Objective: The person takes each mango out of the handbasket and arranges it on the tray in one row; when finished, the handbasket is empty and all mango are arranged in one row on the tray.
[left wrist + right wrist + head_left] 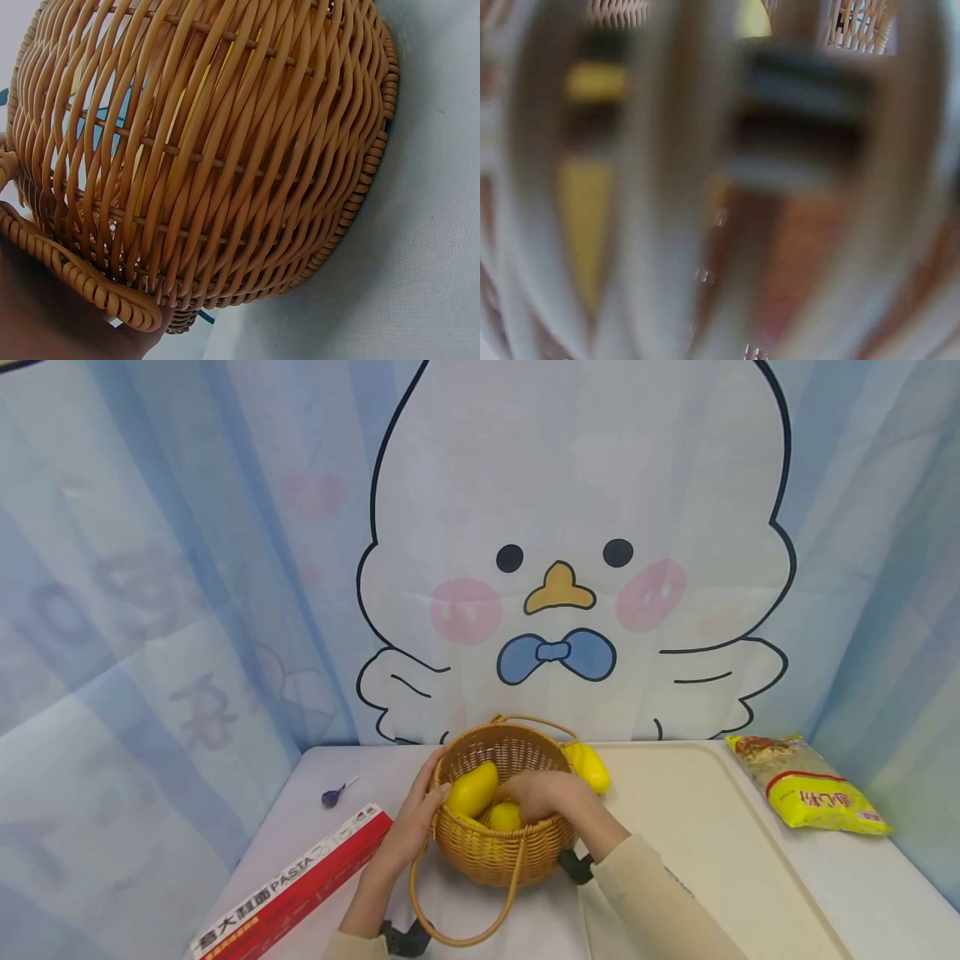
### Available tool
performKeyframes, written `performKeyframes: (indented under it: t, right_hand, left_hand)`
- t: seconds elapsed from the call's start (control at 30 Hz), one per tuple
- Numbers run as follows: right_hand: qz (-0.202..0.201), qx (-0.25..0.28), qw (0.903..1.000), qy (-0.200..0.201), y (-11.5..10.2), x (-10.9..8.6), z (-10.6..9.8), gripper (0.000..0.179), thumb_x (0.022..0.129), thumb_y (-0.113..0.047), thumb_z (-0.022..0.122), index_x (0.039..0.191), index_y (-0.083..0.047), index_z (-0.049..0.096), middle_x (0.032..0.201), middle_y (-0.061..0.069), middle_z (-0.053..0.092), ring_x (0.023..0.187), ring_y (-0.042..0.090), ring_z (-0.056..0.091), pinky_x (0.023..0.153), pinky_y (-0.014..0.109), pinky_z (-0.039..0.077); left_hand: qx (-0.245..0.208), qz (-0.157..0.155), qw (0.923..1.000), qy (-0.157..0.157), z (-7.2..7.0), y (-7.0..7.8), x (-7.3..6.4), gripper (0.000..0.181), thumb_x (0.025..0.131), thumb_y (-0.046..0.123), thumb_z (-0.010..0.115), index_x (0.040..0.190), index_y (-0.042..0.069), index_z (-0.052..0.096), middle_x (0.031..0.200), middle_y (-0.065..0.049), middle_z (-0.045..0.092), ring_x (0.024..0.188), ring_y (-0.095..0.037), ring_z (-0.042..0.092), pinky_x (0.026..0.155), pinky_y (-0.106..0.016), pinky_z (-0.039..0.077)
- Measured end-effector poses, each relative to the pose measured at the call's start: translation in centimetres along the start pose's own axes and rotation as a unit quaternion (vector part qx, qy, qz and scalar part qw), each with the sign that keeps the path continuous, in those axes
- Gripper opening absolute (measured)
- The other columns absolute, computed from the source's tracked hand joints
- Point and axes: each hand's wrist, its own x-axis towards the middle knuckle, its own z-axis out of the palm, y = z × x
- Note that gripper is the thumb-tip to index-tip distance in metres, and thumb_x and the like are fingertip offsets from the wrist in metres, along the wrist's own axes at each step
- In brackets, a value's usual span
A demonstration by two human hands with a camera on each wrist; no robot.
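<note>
A woven wicker basket (pixel 491 860) stands tilted slightly toward me at the middle of the table. My left hand (pixel 408 822) holds its left side, thumb at the rim; the wicker wall (pixel 217 157) fills the left wrist view. Over the right rim, my right hand (pixel 543 793) reaches down inside, its fingers hidden, so I cannot tell whether they hold anything. Beside it in the basket lie a yellow mango (pixel 473 789) and a smaller, round-looking yellow fruit (pixel 506 816). Blurred weave (pixel 682 187) covers most of the right wrist view, with yellow showing through.
Another yellow fruit (pixel 588 767) lies behind the basket's right side. A red-and-white pasta box (pixel 292 885) and a purple lollipop (pixel 331 797) are at left. At right are a beige tray (pixel 697 835) and a yellow food bag (pixel 810 789). One basket handle (pixel 468 941) hangs forward.
</note>
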Motion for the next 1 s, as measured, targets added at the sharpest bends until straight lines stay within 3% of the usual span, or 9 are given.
performKeyframes:
  t: [0.17,0.4,0.57,0.83,1.0]
  right_hand:
    - [-0.027,0.000,0.9992,0.030,0.08,-0.07,0.04,0.049,0.083,-0.008,0.072,0.128,-0.026,0.066,0.128,-0.004,0.065,0.119,0.018,0.057,0.109,0.044,0.045]
    - [-0.045,0.034,0.9946,0.087,0.31,-0.03,-0.04,0.059,0.078,-0.009,0.076,0.133,-0.021,0.063,0.128,-0.003,0.066,0.106,0.017,0.057,0.097,0.039,0.050]
    - [-0.062,0.043,0.9904,0.116,0.35,0.06,-0.11,0.062,0.079,-0.014,0.076,0.138,-0.021,0.059,0.134,-0.001,0.063,0.112,0.019,0.058,0.096,0.039,0.050]
    - [-0.086,0.078,0.9777,0.175,0.55,0.06,-0.30,0.068,0.079,-0.018,0.077,0.143,-0.021,0.054,0.142,-0.001,0.058,0.125,0.022,0.055,0.103,0.043,0.048]
    - [-0.088,0.108,0.9695,0.202,0.67,-0.26,-0.52,0.067,0.080,-0.022,0.078,0.143,-0.024,0.054,0.142,-0.003,0.058,0.124,0.019,0.055,0.102,0.041,0.050]
  left_hand:
    - [0.000,-0.002,1.0000,0.000,-0.02,0.08,0.00,0.055,0.105,0.029,0.042,0.152,0.049,0.020,0.166,0.007,0.017,0.154,-0.030,0.020,0.121,-0.057,0.026]
    - [0.001,-0.003,1.0000,-0.003,-0.05,0.08,-0.08,0.058,0.105,0.032,0.042,0.157,0.040,0.018,0.166,0.007,0.016,0.154,-0.030,0.019,0.121,-0.057,0.026]
    - [0.005,-0.004,1.0000,-0.002,-0.06,-0.03,-0.05,0.058,0.106,0.032,0.042,0.157,0.039,0.017,0.166,0.007,0.016,0.154,-0.030,0.019,0.121,-0.057,0.026]
    - [0.009,-0.001,1.0000,-0.001,-0.10,-0.16,-0.04,0.057,0.106,0.034,0.041,0.157,0.039,0.018,0.166,0.008,0.016,0.154,-0.030,0.019,0.122,-0.058,0.024]
    - [0.012,-0.001,0.9999,0.000,-0.13,-0.22,-0.11,0.055,0.105,0.035,0.041,0.155,0.045,0.019,0.166,0.008,0.016,0.155,-0.030,0.017,0.122,-0.059,0.022]
